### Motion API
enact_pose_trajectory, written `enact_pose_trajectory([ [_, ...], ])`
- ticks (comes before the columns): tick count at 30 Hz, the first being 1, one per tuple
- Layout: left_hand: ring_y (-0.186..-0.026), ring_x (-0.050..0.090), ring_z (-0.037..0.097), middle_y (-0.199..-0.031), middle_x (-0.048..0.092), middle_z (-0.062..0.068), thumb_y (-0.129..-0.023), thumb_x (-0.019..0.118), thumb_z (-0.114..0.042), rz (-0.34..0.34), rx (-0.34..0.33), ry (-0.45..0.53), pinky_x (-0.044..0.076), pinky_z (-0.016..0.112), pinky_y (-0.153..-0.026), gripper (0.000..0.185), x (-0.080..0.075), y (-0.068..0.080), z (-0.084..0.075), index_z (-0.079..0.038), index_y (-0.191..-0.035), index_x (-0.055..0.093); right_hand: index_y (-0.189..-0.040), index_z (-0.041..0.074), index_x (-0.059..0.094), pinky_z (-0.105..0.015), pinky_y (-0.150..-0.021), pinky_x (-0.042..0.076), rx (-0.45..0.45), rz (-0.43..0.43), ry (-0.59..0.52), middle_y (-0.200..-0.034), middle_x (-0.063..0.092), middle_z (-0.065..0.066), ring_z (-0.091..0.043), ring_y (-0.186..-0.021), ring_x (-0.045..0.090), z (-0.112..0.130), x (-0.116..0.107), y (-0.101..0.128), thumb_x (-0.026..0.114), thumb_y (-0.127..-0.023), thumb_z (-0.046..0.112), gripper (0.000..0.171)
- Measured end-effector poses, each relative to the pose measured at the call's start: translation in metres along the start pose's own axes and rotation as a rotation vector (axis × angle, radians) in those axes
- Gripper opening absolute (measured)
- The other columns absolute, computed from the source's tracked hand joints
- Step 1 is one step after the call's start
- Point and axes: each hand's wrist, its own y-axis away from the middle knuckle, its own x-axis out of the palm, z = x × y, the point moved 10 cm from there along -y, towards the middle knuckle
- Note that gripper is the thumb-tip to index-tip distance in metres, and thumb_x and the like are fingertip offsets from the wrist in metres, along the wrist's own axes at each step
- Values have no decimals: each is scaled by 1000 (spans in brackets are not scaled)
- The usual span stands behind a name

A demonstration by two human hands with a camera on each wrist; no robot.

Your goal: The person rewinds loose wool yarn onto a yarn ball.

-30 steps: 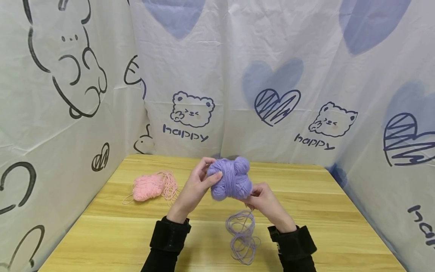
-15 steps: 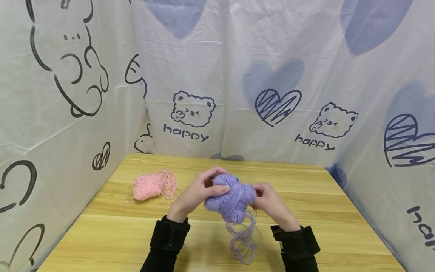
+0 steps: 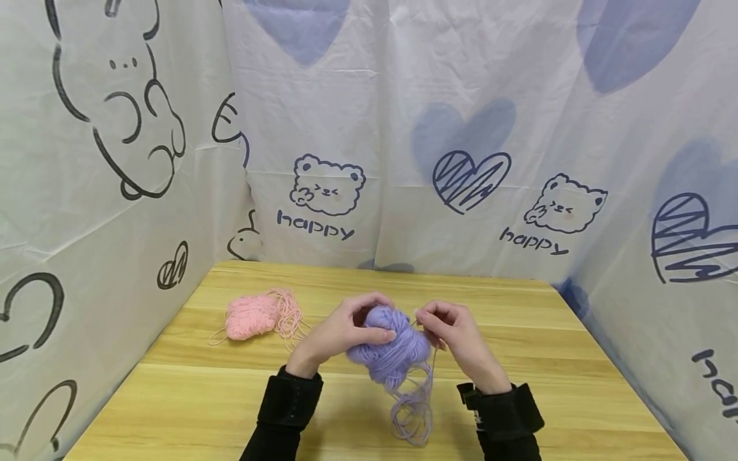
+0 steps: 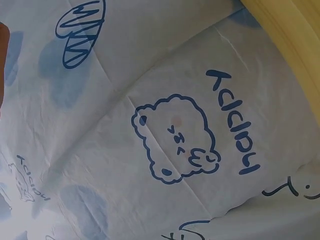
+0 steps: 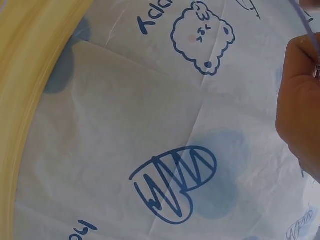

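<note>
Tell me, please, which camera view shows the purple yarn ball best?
The head view: the purple yarn ball shows whole there, gripped by the left hand above the table, while the right hand pinches a strand. The left wrist view shows only printed cloth; the right wrist view shows just a thin purple strand.

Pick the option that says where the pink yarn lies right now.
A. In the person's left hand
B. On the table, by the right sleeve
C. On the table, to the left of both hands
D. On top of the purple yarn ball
C: the pink yarn lies on the wooden table, left of the left hand and right hand, which hold the purple yarn ball.
</note>
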Motion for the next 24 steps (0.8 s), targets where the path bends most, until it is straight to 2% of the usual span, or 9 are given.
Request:
enact_pose_trajectory([
  [5, -92, 60, 20, -104, 61, 10, -85, 71, -17, -57, 5, -29, 55, 35, -78, 30, -5, -2, 3, -15, -112, 59, -92, -6, 61, -29, -45, 33, -30, -23, -9, -64, 51, 5, -7, -53, 42, 9, -1, 3, 58, -96, 13, 19],
  [12, -94, 62, 21, -109, 61, 12, -86, 70, -15, -197, 32, -59, 56, 34, -80, 30, -17, -3, 1, -13, -113, 56, -95, -6, 64, -30, -46, 32, -62, -56, 2, -66, 52, 5, -11, -54, 40, 16, -2, 4, 59, -95, 10, 17],
  [17, -96, 63, 21, -113, 60, 13, -87, 69, -16, -304, 41, -73, 57, 34, -81, 32, -26, -2, -1, -13, -116, 55, -96, -6, 65, -31, -46, 32, -92, -39, -11, -65, 49, 6, -13, -54, 38, 19, 1, 3, 59, -94, 8, 16],
  [24, -96, 65, 23, -114, 58, 13, -88, 69, -17, -430, 33, -35, 58, 35, -79, 33, -37, 0, -1, -13, -115, 51, -99, -6, 67, -29, -48, 34, -54, 5, 16, -66, 51, 6, -11, -55, 40, 16, 9, 2, 62, -93, 12, 19],
])
